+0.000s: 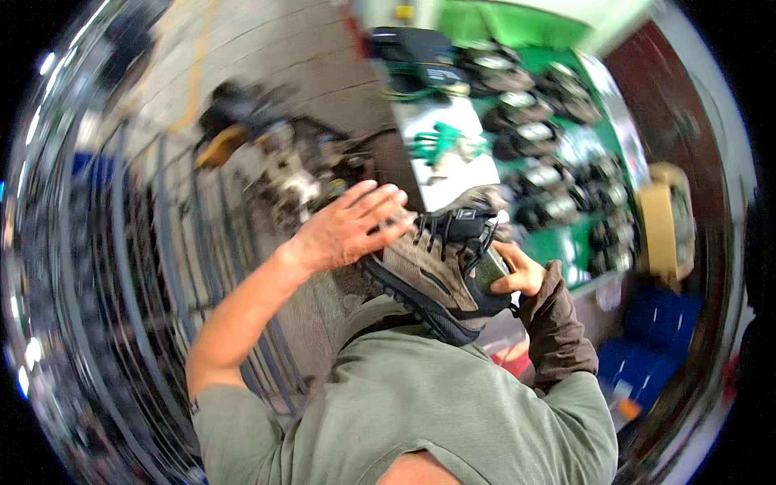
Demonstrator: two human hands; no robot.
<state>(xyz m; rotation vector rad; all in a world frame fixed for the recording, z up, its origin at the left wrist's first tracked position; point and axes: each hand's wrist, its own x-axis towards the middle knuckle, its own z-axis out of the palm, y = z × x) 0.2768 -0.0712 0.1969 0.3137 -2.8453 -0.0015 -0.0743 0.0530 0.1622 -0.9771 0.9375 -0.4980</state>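
A tan and black lace-up shoe with a thick black treaded sole is held up in front of the person's chest, tilted, its toe toward the left and its sole facing down and left. A dull green patch shows at its ankle opening.

The right hand has its grip closed on the shoe at that opening, thumb on the near side; a dark brown sleeve covers the forearm. The left hand has a loose, unclosed grip, fingers stretched out over the toe end; whether they touch it I cannot tell.

Beyond the shoe stands a green tabletop with rows of dark shoes on it. Toward its left edge lie green and white gloves on a white surface, with a black box farther back. To the right are a tan open carton and, lower, blue boxes. At the left a grey metal-barred rack is blurred, and a yellow line crosses the floor.
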